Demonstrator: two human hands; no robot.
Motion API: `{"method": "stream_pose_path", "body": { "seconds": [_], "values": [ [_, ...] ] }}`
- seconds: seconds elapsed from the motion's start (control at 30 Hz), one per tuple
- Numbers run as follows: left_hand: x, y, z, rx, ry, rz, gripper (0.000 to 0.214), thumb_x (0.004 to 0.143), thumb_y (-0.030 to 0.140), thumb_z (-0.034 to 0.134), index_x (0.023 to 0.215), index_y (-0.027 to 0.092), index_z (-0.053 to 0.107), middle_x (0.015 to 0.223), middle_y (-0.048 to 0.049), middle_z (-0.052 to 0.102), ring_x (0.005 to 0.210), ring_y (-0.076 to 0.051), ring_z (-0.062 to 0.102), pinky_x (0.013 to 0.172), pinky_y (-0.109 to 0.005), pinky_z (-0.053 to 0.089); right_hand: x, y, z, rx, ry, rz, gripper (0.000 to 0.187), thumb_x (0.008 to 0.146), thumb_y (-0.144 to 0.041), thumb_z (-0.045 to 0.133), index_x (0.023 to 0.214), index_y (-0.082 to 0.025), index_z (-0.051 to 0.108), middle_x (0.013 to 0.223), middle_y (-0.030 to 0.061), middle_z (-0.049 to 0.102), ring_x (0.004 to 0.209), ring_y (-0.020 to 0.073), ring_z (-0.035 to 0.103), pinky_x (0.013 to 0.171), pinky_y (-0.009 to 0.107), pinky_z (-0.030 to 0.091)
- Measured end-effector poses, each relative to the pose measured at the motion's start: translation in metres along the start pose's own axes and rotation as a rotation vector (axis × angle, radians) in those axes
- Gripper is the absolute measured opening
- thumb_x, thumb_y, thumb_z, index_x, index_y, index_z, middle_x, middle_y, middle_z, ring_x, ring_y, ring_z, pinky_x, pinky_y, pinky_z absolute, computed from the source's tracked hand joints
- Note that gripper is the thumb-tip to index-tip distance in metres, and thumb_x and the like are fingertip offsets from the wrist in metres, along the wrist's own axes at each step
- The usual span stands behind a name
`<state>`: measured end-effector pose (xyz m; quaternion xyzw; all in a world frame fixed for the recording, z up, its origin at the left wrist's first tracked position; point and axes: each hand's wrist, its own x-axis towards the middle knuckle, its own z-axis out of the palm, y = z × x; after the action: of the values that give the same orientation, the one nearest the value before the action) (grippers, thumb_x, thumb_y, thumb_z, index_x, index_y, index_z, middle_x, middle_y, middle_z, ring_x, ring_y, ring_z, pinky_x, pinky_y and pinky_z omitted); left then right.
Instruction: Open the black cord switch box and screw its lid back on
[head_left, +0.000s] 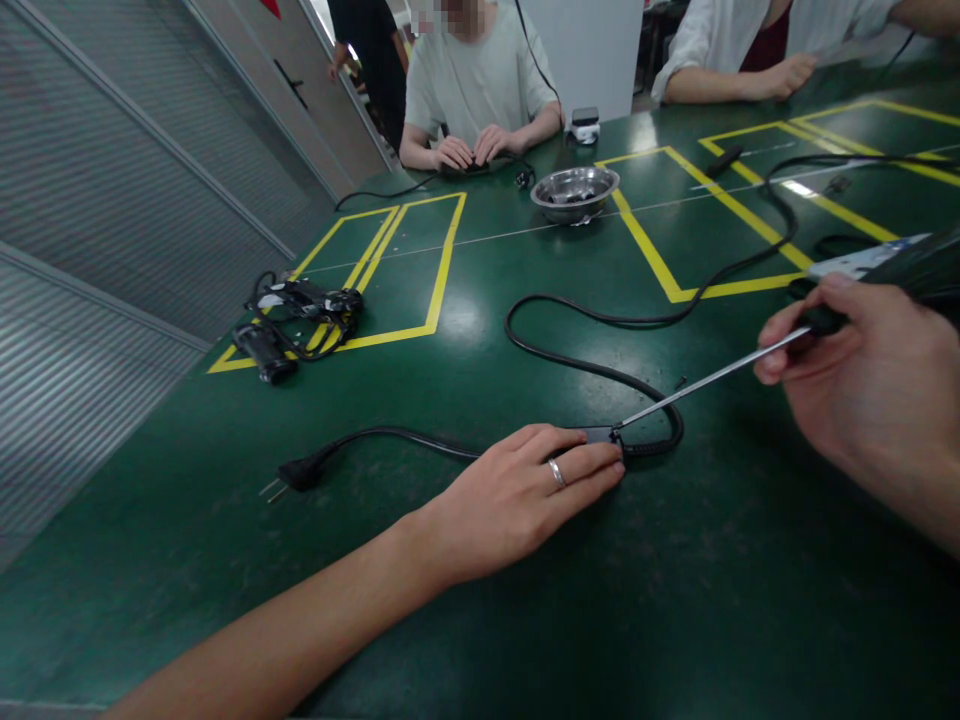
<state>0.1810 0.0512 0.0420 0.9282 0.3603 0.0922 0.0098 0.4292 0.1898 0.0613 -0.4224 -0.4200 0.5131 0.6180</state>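
My left hand (525, 490), with a ring on one finger, lies over a small dark box (600, 434) and holds it against the table; most of the box is hidden under the fingers. A black power cord (409, 433) runs out from under the hand to a two-pin plug (300, 473) on the left. On the other side, black cable (666, 420) loops away from the box. My right hand (862, 390) is closed round the dark handle of a screwdriver (712, 378). Its long shaft slants down to the left, and the tip meets the box's right end.
A steel bowl (574, 196) with small dark parts stands farther back. Black corded devices (300, 320) lie at the left within yellow tape lines (450, 240). Across the green table (360, 630), one person's hands (474, 150) work on a dark item; another person's forearm (720, 88) rests at the right.
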Motion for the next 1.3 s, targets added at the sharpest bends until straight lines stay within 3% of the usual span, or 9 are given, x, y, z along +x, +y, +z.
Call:
{"method": "stream_pose_path", "body": {
  "seconds": [0.17, 0.37, 0.53, 0.83, 1.17, 1.3],
  "values": [
    [0.0008, 0.0012, 0.0011, 0.004, 0.02, 0.002, 0.04, 0.1, 0.012, 0.036, 0.139, 0.012, 0.045, 0.144, -0.007, 0.049, 0.125, -0.023, 0.045, 0.101, -0.038, 0.046, -0.0016, -0.0002, 0.0009, -0.006, -0.004, 0.006, 0.013, 0.076, -0.019, 0.055, 0.063, -0.016, 0.057, 0.053, 0.0031, 0.058, 0.044, 0.0154, 0.053, 0.036, 0.026, 0.039],
    [0.0009, 0.0031, 0.0003, 0.012, 0.046, -0.035, 0.039, 0.097, 0.009, 0.039, 0.134, 0.015, 0.049, 0.152, -0.0128, 0.036, 0.116, -0.022, 0.051, 0.094, -0.039, 0.048, -0.0039, -0.0003, 0.0014, -0.01, -0.015, -0.01, 0.015, 0.078, -0.02, 0.057, 0.063, -0.016, 0.057, 0.054, 0.0031, 0.058, 0.043, 0.015, 0.053, 0.036, 0.027, 0.038],
    [0.0023, 0.0036, 0.0009, 0.06, 0.016, -0.017, 0.038, 0.098, 0.013, 0.039, 0.134, 0.014, 0.049, 0.151, -0.0115, 0.039, 0.121, -0.023, 0.049, 0.097, -0.039, 0.048, -0.0044, -0.0007, 0.0019, -0.021, -0.023, -0.022, 0.017, 0.078, -0.021, 0.057, 0.061, -0.015, 0.057, 0.054, 0.0036, 0.059, 0.042, 0.0146, 0.053, 0.036, 0.027, 0.038],
    [0.0024, 0.0051, 0.0015, 0.17, 0.024, 0.016, 0.037, 0.099, 0.015, 0.037, 0.133, 0.012, 0.048, 0.147, -0.0202, 0.039, 0.117, -0.025, 0.053, 0.097, -0.04, 0.05, -0.0022, -0.0014, 0.003, -0.012, -0.008, -0.038, 0.015, 0.076, -0.018, 0.057, 0.061, -0.015, 0.057, 0.053, 0.0036, 0.059, 0.041, 0.0148, 0.053, 0.035, 0.026, 0.038],
    [0.0042, 0.006, -0.0013, 0.193, -0.029, 0.039, 0.038, 0.099, 0.017, 0.036, 0.135, 0.011, 0.048, 0.146, -0.0151, 0.043, 0.119, -0.026, 0.05, 0.099, -0.039, 0.05, -0.0017, -0.0023, 0.0035, 0.013, 0.029, -0.063, 0.017, 0.075, -0.016, 0.058, 0.057, -0.016, 0.055, 0.051, 0.0008, 0.054, 0.045, 0.0148, 0.054, 0.035, 0.026, 0.039],
    [0.0007, 0.0027, 0.004, 0.133, 0.029, 0.005, 0.04, 0.096, 0.014, 0.04, 0.136, 0.013, 0.048, 0.143, -0.0137, 0.045, 0.123, -0.025, 0.048, 0.1, -0.04, 0.049, 0.0, -0.0033, 0.0025, 0.035, 0.043, -0.063, 0.015, 0.072, -0.015, 0.057, 0.057, -0.016, 0.054, 0.05, -0.0003, 0.051, 0.046, 0.0147, 0.054, 0.034, 0.025, 0.038]
  ]
}}
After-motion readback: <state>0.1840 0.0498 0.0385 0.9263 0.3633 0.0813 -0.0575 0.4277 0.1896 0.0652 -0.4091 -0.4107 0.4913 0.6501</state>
